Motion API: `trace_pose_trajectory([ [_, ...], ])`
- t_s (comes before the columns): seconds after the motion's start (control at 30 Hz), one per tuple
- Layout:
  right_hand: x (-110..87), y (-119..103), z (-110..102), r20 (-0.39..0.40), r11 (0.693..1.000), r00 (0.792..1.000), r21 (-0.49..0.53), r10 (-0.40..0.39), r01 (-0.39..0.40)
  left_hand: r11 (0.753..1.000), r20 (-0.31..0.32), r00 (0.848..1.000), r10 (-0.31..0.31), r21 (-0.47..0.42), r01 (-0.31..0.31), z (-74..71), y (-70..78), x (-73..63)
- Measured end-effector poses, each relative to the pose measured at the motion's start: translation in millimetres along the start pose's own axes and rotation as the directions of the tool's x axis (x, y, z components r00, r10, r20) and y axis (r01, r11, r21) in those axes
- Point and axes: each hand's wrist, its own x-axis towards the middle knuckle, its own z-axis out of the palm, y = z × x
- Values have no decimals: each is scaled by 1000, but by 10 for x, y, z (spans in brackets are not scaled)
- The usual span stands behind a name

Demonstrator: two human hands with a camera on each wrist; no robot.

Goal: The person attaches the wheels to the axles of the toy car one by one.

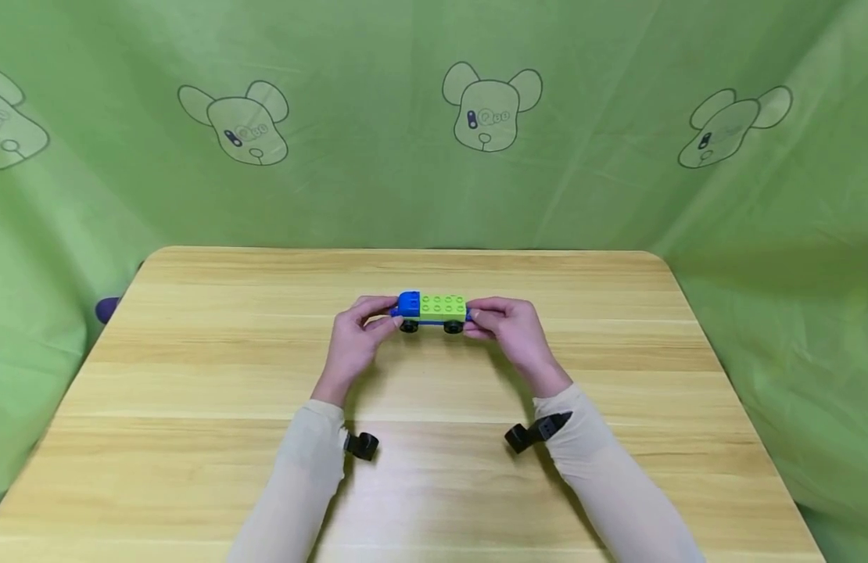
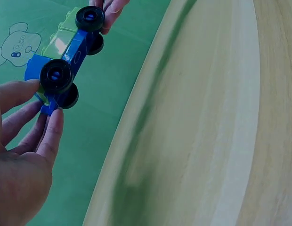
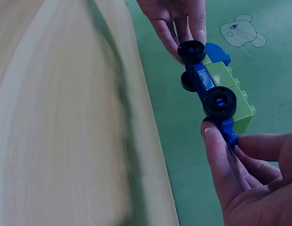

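Observation:
A toy truck point(image 1: 442, 306) built of blocks is held up between both hands, over the table. It has a blue cab point(image 1: 409, 303), lime-green studded bricks point(image 2: 59, 44), a blue chassis point(image 3: 202, 77) and black wheels point(image 2: 56, 75). My left hand point(image 1: 356, 336) pinches the blue cab end with thumb and fingers. At the opposite end, my right hand point(image 1: 511, 328) pinches the blue tip of the chassis behind the green bricks. Both wrist views show the truck's side and underside, with its wheels off the surface.
The wooden table point(image 1: 195, 375) lies beneath the hands. Behind and beside it hangs a green curtain point(image 1: 378, 180) printed with mouse-like heads. A small purple object point(image 1: 106, 310) shows past the table's left edge. Black wrist cameras point(image 1: 364, 446) sit on both sleeves.

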Motion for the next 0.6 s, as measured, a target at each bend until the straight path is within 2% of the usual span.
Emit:
trace_pose_trajectory([
  [0.17,118,44,-1,-11,1000,1000,-30,-4,3,996,-7,999,-49,79,49,-2,-65,72],
  [0.4,286,109,-20,5,998,1000,-65,-1,2,967,-1,989,-148,211,145,-19,-130,173],
  [0.6,393,145,-43,26,995,1000,-100,11,-8,957,-8,990,-144,252,141,7,-173,287],
])
